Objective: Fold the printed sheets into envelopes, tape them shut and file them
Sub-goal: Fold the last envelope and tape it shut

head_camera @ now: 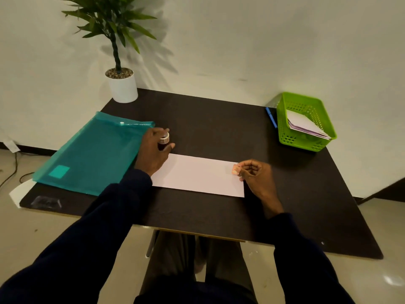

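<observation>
Grip, left: left hand (153, 152) curled round a small tape roll (164, 138), fingers and thumb clamped on it, just past the sheet's left end.
Grip, right: right hand (256, 175) pinching a short tape piece (236, 169) at the fingertips, over the sheet's right end.
Sheet, where: folded sheet (197, 175) flat on the dark table (219, 119), a long strip between the two hands; no tape visible on it.
Sheet, handling: likely light, thin, floppy and quick to slide. Best pinned flat beside the flap while taping, then lifted by a short end.
Tape, handling: likely sticky and prone to curling onto fingers. Best held by one edge only.
Folder: teal folder (94, 150) flat, left of the sheet, snap flap looks closed. Pale square near its lower corner; other contents not readable through the plastic.
Pen: blue pen (271, 117) just beside the basket's left wall.
Basket: green basket (291, 141) at far right, well apart from the sheet, holding a few folded papers (304, 123) stacked at a slant.
</observation>
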